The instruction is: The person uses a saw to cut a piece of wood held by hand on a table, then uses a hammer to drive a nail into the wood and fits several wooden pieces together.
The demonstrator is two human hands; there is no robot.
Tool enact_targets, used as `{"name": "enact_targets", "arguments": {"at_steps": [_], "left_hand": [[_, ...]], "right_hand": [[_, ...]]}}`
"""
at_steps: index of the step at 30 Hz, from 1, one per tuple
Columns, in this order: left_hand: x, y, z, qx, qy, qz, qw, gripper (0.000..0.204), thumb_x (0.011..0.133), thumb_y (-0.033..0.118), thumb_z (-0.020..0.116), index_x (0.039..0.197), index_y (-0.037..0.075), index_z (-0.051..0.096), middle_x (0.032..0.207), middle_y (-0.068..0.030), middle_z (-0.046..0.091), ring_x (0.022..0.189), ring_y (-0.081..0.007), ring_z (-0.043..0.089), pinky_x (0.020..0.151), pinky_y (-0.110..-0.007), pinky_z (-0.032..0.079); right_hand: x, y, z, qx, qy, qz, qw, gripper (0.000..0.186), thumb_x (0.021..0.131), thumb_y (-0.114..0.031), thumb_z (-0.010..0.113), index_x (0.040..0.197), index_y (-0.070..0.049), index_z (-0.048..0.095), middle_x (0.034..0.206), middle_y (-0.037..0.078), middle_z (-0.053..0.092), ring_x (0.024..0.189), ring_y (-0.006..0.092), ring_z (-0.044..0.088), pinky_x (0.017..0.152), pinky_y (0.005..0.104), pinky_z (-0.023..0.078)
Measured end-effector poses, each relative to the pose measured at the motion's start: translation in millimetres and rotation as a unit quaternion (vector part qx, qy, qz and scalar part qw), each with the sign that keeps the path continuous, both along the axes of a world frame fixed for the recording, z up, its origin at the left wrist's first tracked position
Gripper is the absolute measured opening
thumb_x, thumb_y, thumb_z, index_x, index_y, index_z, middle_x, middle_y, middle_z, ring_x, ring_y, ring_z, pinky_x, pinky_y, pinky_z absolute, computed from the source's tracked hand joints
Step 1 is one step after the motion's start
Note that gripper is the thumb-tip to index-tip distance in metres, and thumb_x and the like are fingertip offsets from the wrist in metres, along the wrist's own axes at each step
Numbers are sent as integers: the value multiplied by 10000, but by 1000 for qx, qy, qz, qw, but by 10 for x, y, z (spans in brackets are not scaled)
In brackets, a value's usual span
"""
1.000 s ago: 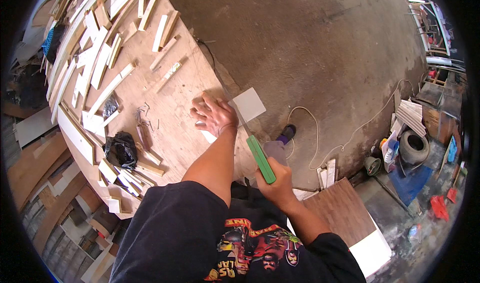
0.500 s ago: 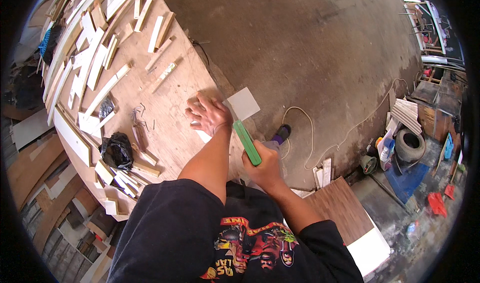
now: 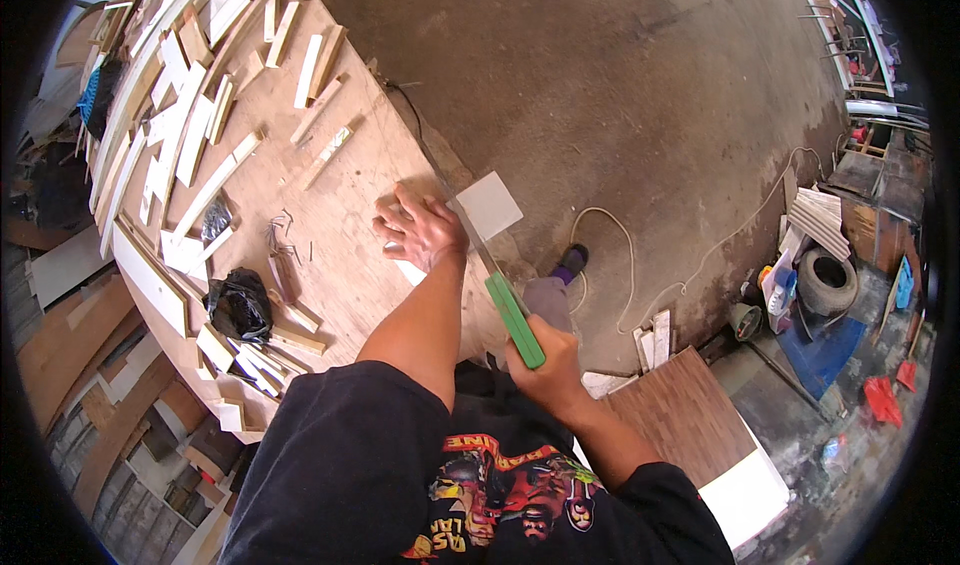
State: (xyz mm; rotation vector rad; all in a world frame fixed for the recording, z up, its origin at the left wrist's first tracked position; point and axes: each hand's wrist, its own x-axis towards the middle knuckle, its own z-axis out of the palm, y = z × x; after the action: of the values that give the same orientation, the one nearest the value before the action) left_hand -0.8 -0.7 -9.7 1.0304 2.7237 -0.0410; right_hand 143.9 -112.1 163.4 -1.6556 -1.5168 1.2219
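Note:
My left hand [image 3: 420, 227] presses on a white panel [image 3: 488, 203] at the right edge of the plywood worktable [image 3: 330, 225], fingers spread and bent. The panel shows on both sides of the hand, part of it hidden beneath, with one square end beyond the table edge. My right hand [image 3: 545, 360] is closed round the green handle [image 3: 513, 317] of a saw. Its thin blade [image 3: 483, 253] runs forward just right of my left hand, across the panel.
Cut wood strips [image 3: 210, 115], a black plastic bag [image 3: 238, 305] and loose metal bits [image 3: 285, 240] lie on the table. Right of it are my foot [image 3: 570, 265], a pale cord [image 3: 628, 245], a tyre [image 3: 828, 283], a brown board [image 3: 670, 415] and red scraps [image 3: 880, 400].
The saw and my right hand moved forward from a second to half a second ago, and are now drawn back toward my body. My left hand stays on the panel.

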Motion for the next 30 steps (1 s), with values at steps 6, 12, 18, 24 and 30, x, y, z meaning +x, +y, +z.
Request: {"name": "enact_targets", "arguments": {"at_steps": [6, 12, 18, 24, 30], "left_hand": [[-1, -10, 53, 6, -34, 2, 999, 602, 1011, 401, 481, 1568, 224, 340, 1658, -173, 201, 1511, -438, 160, 1109, -671, 220], [1, -51, 96, 3, -6, -11, 1000, 590, 1010, 393, 479, 1559, 217, 354, 1638, -186, 231, 1491, -449, 187, 1089, -664, 244], [-32, -14, -20, 20, -1, -7, 1000, 587, 1014, 387, 473, 1564, 228, 341, 1641, -189, 216, 1491, -456, 183, 1094, -680, 236], [-10, -47, -29, 7, -5, -6, 1000, 597, 1018, 412, 454, 1574, 236, 324, 1643, -185, 212, 1500, -452, 174, 1099, -691, 223], [-49, -69, -27, 0, -5, -5, 1000, 616, 1001, 427, 472, 1574, 252, 329, 1643, -185, 214, 1502, -443, 170, 1099, -688, 222]], "right_hand": [[-138, 285, -262, -16, -8, 2, 1000, 128, 809, -54, 698, 834, -17, 579, 705, 222, 609, 686, 443, 649, 585, 470, 493], [-18, -20, -76, -25, -5, -12, 1000, 198, 804, -109, 726, 837, -28, 549, 705, 241, 599, 717, 472, 640, 614, 525, 496], [-62, 88, -166, -20, -5, -1, 1000, 195, 797, -101, 729, 844, -27, 555, 714, 237, 601, 714, 472, 636, 610, 527, 492], [-103, 207, -285, -5, -15, 11, 1000, 203, 797, -104, 739, 847, -32, 556, 718, 238, 608, 706, 462, 641, 603, 520, 495], [24, -69, -66, -7, -7, 14, 1000, 211, 800, -109, 742, 858, -34, 554, 718, 229, 609, 703, 458, 639, 607, 527, 496]]}}
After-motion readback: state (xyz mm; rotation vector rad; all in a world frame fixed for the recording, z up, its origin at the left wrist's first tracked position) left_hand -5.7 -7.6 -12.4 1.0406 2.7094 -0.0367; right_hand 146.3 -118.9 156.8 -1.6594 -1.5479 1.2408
